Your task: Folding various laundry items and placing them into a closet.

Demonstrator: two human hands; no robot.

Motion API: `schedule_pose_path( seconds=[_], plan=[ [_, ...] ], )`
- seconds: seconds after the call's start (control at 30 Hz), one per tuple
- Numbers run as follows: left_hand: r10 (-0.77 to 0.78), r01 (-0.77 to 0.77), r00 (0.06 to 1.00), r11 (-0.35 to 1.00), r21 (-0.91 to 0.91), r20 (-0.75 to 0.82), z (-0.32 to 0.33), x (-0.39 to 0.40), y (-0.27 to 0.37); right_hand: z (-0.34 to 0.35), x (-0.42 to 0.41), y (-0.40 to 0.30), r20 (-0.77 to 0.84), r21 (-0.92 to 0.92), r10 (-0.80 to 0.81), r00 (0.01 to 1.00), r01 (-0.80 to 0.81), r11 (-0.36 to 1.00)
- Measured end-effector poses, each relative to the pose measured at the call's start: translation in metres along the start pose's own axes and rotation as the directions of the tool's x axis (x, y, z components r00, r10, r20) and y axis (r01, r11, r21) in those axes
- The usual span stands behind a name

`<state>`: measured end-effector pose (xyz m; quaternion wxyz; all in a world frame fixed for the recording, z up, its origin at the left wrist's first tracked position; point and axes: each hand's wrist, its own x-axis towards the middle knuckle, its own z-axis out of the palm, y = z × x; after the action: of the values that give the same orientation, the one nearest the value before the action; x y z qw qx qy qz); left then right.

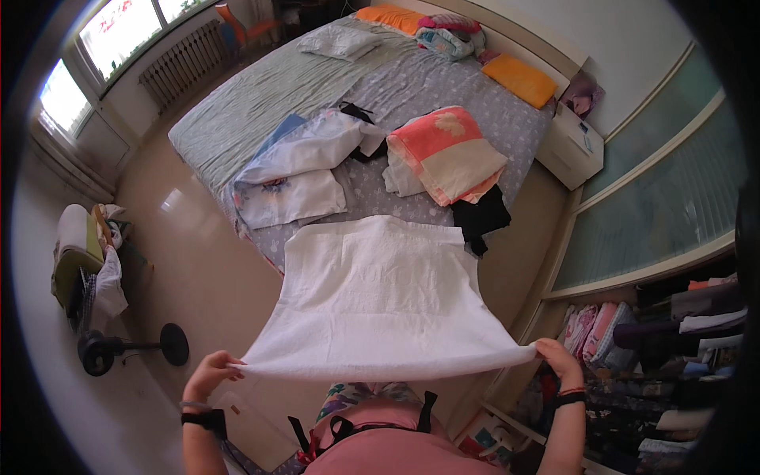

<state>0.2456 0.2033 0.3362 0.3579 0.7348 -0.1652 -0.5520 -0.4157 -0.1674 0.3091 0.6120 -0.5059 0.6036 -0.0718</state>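
Observation:
A large white towel (386,297) stretches between my two hands, its far end resting on the foot of the bed (208,130). My left hand (214,371) pinches the near left corner, and my right hand (558,359) grips the near right corner. The near edge hangs taut in front of my body, sagging slightly in the middle. Just beyond the towel, on the bed, lie rumpled white garments with a floral print (297,190). To their right is a coral and cream folded towel (448,154), with a black garment (484,217) beside it.
A floor fan (136,347) and a cloth-laden chair (89,249) are at left. On the right stand a wardrobe with glass sliding doors (647,190), open shelves of clothes (605,335) and a white nightstand (570,145). Orange pillows (519,80) and a rolled quilt (451,38) lie by the headboard.

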Motion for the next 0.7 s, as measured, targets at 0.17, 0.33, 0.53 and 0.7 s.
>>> schedule_pose_path(
  seconds=[0.17, 0.33, 0.53, 0.7],
  plan=[
    [-0.136, 0.136, 0.99, 0.991, 0.002, 0.026, 0.005, 0.051, -0.035, 0.024, 0.054, -0.001, -0.039, -0.081, 0.026, 0.999, -0.03, 0.996],
    [0.043, -0.037, 0.973, 0.999, 0.03, -0.228, -0.009, 0.133, 0.005, 0.04, 0.128, -0.075, -0.127, -0.09, -0.079, 0.989, 0.068, 0.994],
    [0.177, -0.178, 0.915, 0.984, 0.032, -0.361, 0.008, 0.302, 0.065, 0.049, 0.261, -0.128, -0.48, -0.044, -0.355, 0.802, 0.382, 0.923],
    [0.192, -0.343, 0.849, 0.909, -0.238, -0.492, 0.04, 0.361, 0.008, 0.158, 0.306, -0.087, -0.436, -0.094, -0.419, 0.797, 0.422, 0.901]
  ],
)
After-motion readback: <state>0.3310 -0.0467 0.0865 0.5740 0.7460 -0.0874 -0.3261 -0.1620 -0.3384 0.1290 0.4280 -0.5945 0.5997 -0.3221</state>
